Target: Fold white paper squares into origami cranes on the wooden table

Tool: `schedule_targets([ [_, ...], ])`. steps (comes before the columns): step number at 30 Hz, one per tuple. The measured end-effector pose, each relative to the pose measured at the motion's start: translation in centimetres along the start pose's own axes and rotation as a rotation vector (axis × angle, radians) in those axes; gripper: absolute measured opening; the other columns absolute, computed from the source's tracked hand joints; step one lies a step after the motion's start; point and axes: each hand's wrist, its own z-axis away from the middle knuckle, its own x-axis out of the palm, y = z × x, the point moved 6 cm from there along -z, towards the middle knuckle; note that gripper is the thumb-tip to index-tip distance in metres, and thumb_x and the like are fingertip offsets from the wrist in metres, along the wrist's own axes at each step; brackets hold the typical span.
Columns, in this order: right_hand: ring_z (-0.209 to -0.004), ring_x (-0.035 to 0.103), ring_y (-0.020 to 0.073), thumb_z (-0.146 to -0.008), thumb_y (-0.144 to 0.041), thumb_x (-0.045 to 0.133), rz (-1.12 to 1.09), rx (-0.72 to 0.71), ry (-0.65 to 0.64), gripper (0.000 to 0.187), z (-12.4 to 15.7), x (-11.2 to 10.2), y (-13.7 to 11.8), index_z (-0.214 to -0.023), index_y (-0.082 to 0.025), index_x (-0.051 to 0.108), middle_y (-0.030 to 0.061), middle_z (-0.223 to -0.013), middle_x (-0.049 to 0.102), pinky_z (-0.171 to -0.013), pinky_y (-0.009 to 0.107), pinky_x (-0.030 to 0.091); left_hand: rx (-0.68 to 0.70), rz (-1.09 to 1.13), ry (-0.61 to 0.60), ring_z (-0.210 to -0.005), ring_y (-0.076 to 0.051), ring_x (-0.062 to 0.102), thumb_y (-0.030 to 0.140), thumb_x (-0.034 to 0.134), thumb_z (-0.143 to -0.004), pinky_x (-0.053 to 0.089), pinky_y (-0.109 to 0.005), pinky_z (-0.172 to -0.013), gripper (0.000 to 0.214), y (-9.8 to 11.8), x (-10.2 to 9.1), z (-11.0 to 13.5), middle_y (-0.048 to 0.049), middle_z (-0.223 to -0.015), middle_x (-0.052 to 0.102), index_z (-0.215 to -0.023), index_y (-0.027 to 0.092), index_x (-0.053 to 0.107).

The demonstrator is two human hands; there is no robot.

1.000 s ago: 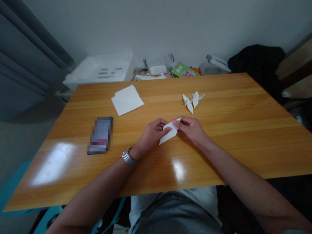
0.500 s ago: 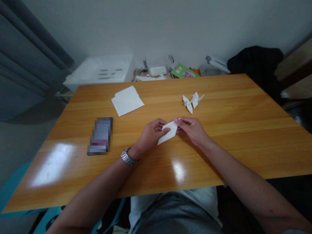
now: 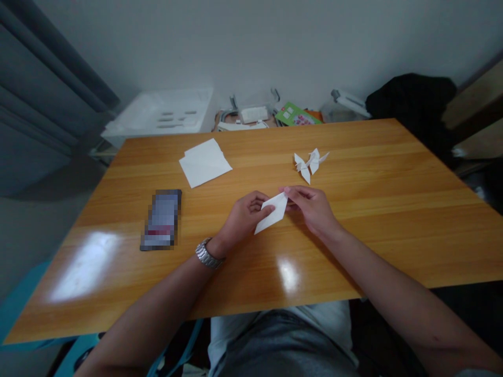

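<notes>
A folded piece of white paper (image 3: 272,212), long and pointed, lies between my hands just above the wooden table (image 3: 353,225). My left hand (image 3: 241,218), with a metal watch at the wrist, pinches its left side with curled fingers. My right hand (image 3: 310,206) pinches the upper right tip. A finished white paper crane (image 3: 309,162) rests on the table a little beyond my right hand.
A small stack of white paper sheets (image 3: 204,162) lies at the back left of the table. A phone (image 3: 163,219) lies flat to the left of my left hand. Boxes and clutter (image 3: 255,112) sit behind the far edge; dark cloth (image 3: 408,99) is at the back right.
My right hand's fingers have shifted slightly up along the paper's tip, and the folded paper has turned a little. Both hands stay in about the same place.
</notes>
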Motion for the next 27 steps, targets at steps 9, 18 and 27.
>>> schedule_targets([
  [9,-0.083,0.075,0.022,-0.072,-0.056,0.085,-0.023,0.016,-0.093,0.04,-0.03,0.61,0.39,-0.093,-0.022,0.08,0.0065,-0.098,0.08,-0.077,0.037,0.064,-0.018,-0.015,0.078,-0.076,-0.014,0.066,0.044,0.079,-0.081,0.051,-0.024,-0.066,0.035,0.15,-0.54,0.0,-0.0047,-0.089,0.071,-0.095,0.016,0.064],
  [18,-0.078,0.073,0.0198,-0.075,-0.052,0.084,0.019,-0.043,-0.098,0.034,0.06,0.52,-0.24,-0.091,-0.023,0.08,0.0047,-0.092,0.079,-0.074,0.035,0.064,-0.03,-0.02,0.086,-0.074,-0.014,0.065,0.044,0.079,-0.08,0.05,-0.024,-0.065,0.036,-0.09,-0.58,-0.01,-0.0041,-0.087,0.07,-0.096,0.016,0.063],
  [27,-0.077,0.072,0.0194,-0.075,-0.051,0.083,0.045,-0.061,-0.058,0.032,-0.07,0.29,-0.43,-0.088,-0.021,0.081,0.0049,-0.087,0.078,-0.072,0.034,0.064,-0.032,-0.023,0.049,-0.073,-0.013,0.065,0.04,0.079,-0.081,0.049,-0.023,-0.064,0.032,0.26,-0.29,0.08,-0.0035,-0.087,0.069,-0.094,0.016,0.061],
])
